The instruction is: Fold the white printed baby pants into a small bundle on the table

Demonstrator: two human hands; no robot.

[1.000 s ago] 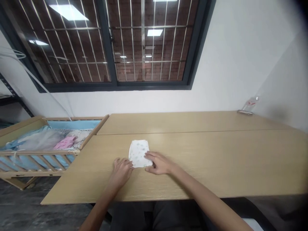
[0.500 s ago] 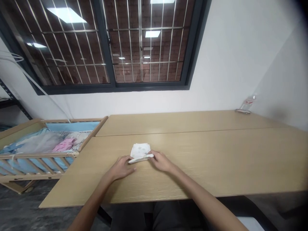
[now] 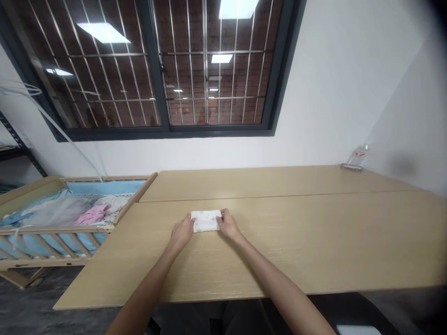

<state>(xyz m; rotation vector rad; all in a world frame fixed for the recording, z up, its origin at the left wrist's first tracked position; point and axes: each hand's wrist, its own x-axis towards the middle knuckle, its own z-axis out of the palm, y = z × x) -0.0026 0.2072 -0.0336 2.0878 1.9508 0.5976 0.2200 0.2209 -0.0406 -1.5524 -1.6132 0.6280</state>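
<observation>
A small white printed cloth [image 3: 206,220] lies folded into a short band on the light wooden table [image 3: 314,232]. My left hand [image 3: 182,233] grips its left end with the fingers curled on the edge. My right hand [image 3: 227,223] pinches its right end. Both forearms reach in from the near edge of the table.
A wooden cot [image 3: 52,218] with blue lining, pink and white clothes stands left of the table. A small clear stand [image 3: 353,160] sits at the table's far right corner. A barred dark window [image 3: 157,70] fills the wall behind. A black rack [image 3: 10,149] stands far left.
The cloth lay longer and flat a second ago; both hands lifted its near edge and folded it away from me, leaving a shorter band. My hands have moved forward with it.
</observation>
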